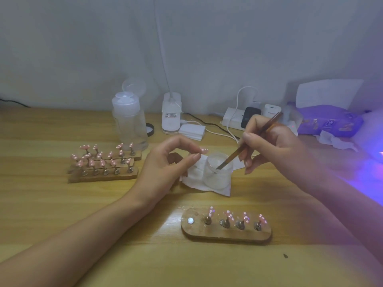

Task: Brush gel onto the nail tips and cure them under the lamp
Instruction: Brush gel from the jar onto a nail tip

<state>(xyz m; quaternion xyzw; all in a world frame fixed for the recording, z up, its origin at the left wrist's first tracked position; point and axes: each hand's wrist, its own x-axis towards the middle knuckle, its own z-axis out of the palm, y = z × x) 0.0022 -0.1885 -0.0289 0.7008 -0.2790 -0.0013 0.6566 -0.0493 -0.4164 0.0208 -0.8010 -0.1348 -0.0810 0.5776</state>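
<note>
1. Wooden desk (62, 204) under a pale wall. My left hand (172, 160) sits at centre, forearm coming in from 8 o'clock, with thumb and forefinger curled in a ring and pinching a pink nail tip (204, 150).
2. At its 3 o'clock my right hand (275, 148) grips a brush (248, 141) like a pen, fingers closed on the handle. The bristle end dips into a small jar (218, 172) on a tissue (194, 183).
3. At 6 o'clock, four dotted tips (228, 215) stand on a wooden holder (226, 236).
</note>
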